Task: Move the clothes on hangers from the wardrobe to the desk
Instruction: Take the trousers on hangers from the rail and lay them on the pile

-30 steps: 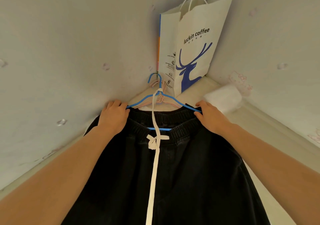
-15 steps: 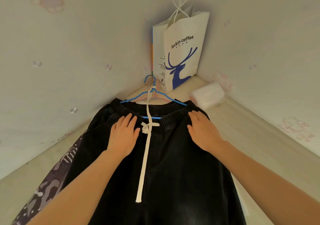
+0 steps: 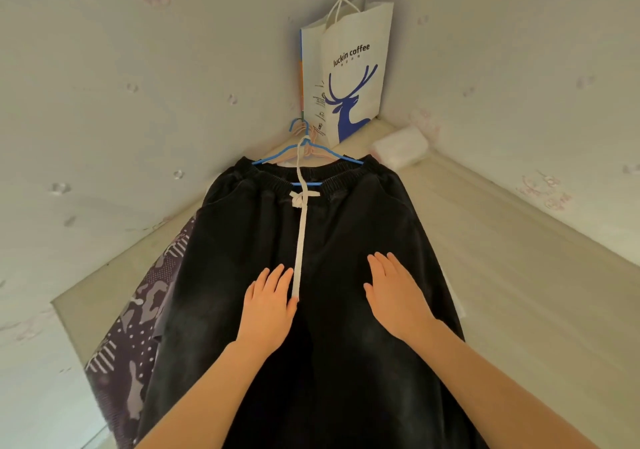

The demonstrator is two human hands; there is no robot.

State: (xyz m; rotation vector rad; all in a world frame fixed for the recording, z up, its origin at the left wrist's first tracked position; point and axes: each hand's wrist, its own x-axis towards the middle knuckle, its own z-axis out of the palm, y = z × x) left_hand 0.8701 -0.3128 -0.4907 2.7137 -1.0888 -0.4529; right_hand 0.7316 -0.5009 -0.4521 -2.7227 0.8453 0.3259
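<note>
1. The white paper bag [image 3: 349, 78] standing upright in the far corner reads "luckin coffee" above a blue deer. There is small print on its narrow side, too small to read.
2. The black trousers [image 3: 346, 227] lie flat on the desk [image 3: 519, 268], waistband toward the corner and on a blue hanger [image 3: 341, 156]. Their white drawstring [image 3: 300, 241] runs down the middle.
3. Your left hand [image 3: 268, 306] rests palm down on the cloth with straight fingers, gripping nothing, and touches the end of the drawstring.
4. Your right hand [image 3: 394, 293] also lies flat and relaxed on the trousers, holding nothing, apart from the left.
5. Pink hangers [image 3: 313, 137] lie under the blue one, their hooks just beside the bag's base.
6. A patterned purple garment [image 3: 138, 310] shows from under the trousers on your left and reaches the desk's left edge.
7. A soft white packet [image 3: 401, 147] sits against the right wall, near the waistband.
8. On your right, a wide bare strip of desk runs between the trousers and the wall. On the left there is only a narrow one.
</note>
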